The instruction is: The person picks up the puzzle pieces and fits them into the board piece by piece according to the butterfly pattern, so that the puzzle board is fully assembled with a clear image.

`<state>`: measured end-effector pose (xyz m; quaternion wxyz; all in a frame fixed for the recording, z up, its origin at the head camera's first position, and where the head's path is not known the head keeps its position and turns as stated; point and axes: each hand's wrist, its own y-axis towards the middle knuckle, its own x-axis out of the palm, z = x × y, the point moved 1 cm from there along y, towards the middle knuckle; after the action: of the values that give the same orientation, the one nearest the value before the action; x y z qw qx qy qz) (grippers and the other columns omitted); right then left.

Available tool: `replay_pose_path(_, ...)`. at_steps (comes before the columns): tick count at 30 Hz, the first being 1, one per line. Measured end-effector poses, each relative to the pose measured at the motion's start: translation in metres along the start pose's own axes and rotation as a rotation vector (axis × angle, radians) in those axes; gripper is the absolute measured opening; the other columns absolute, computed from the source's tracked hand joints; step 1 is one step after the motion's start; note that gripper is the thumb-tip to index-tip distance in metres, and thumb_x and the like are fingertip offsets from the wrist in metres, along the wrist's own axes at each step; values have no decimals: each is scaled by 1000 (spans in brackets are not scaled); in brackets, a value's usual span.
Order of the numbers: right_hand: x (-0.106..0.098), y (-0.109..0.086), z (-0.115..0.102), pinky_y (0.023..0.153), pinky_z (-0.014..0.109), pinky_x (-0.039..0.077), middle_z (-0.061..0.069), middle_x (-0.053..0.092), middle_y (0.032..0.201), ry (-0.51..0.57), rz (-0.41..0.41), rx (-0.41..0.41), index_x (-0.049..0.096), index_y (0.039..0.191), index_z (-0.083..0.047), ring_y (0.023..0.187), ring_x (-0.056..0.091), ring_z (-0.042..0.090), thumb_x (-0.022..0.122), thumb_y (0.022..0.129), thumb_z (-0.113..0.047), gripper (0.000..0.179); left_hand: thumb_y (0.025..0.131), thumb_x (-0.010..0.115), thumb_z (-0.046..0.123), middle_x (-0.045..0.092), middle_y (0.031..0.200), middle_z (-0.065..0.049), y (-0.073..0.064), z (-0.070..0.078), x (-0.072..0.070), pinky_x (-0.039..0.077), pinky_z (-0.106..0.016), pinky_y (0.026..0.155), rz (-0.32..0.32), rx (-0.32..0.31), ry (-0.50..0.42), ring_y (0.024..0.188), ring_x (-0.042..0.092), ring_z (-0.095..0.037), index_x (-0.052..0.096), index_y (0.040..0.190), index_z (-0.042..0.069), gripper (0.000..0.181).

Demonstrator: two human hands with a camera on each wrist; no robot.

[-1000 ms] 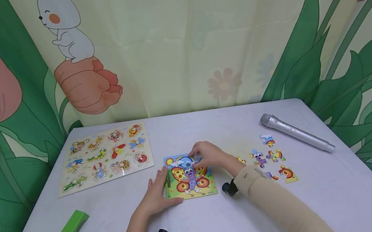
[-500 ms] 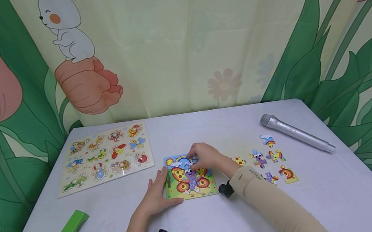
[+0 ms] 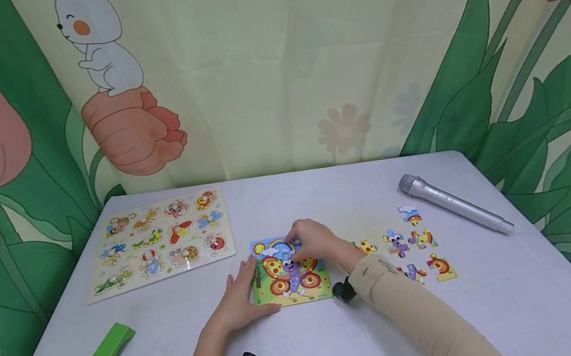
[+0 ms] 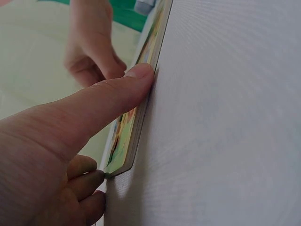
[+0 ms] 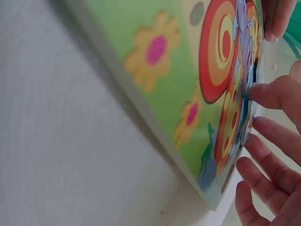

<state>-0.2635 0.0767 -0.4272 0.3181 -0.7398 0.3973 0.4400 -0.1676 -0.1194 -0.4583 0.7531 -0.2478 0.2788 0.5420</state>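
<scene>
A small butterfly jigsaw board (image 3: 323, 292) lies on the white table in front of me. My left hand (image 3: 236, 306) steadies its near left corner, fingers along the left side and thumb (image 4: 120, 89) against the near edge. Over the upper right part of the picture, my right hand (image 3: 314, 239) pinches a puzzle piece (image 5: 246, 113) between thumb and index finger. In the right wrist view this piece sits close over the butterfly, its edge raised above the surface. The right hand's other fingers hover beside the board's far edge.
Several loose puzzle pieces (image 3: 396, 243) lie right of the board, some beside my right sleeve (image 3: 415, 307). Behind them is a silver microphone (image 3: 454, 204). A larger insect puzzle board (image 3: 166, 278) lies at the back left, with a green arched block (image 3: 112, 347) nearer me.
My right hand has shifted slightly left over the board with the piece, and its forearm has moved left, uncovering more of the loose pieces. The left hand stays where it was.
</scene>
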Motion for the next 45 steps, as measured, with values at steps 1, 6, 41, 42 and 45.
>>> replay_pose_path(1,0,0,-1,82,31,47,3,61,105,-2,2,1,70,106,-9,92,53,16,77,72,-26,39,67,80,39,17,150,-16,0,0,0,-1,-48,111,0,-2,0,138,7,-30,17,145,2,107)
replay_pose_path(6,0,-1,-5,81,32,48,4,60,105,-26,9,15,69,107,-9,91,53,16,78,72,-26,40,67,79,40,16,150,-16,0,-1,0,-1,-48,111,0,-4,7,138,7,-30,17,145,2,107)
replay_pose_path(41,6,4,-12,65,25,45,-1,56,91,-80,56,-85,72,103,-14,76,51,11,73,77,-32,31,67,80,37,18,149,-17,0,-1,0,-1,-49,111,-3,15,-4,138,8,-30,17,145,1,106)
replay_pose_path(42,6,4,-12,65,25,45,-1,56,91,-78,56,-84,72,103,-14,76,51,11,73,77,-32,31,67,80,37,18,149,-17,0,-1,0,-1,-49,111,-2,16,-4,138,8,-30,18,145,1,106)
replay_pose_path(45,6,4,-13,65,25,45,-1,56,91,-74,57,-86,71,103,-14,76,50,11,73,77,-31,31,67,80,38,18,149,-17,0,-1,0,-1,-49,111,0,15,-3,138,8,-30,18,145,1,106)
